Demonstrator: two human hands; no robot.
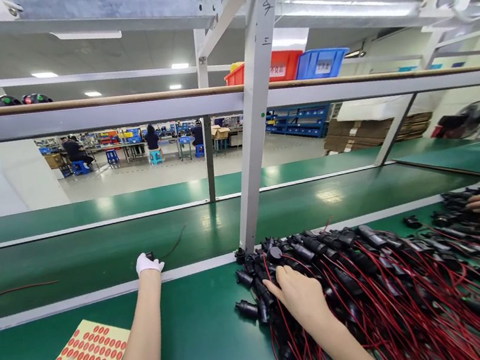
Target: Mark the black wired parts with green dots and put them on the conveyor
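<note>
Our cloth-gloved left hand (pixel 147 264) pinches a stubby black part (pixel 150 255) over the smooth far belt (pixel 86 261); our right hand (pixel 300 295) touches cylindrical black housings (pixel 304 252), its grip hidden from us.

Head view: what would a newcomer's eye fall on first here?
First, the heap of black parts and red wires filling the lower right, with the bare right hand at its left side. Next, the white-gloved left hand at a small black part over the green belt, left of centre. Then the red bin and blue bin on the shelf, upper right of centre.
</note>
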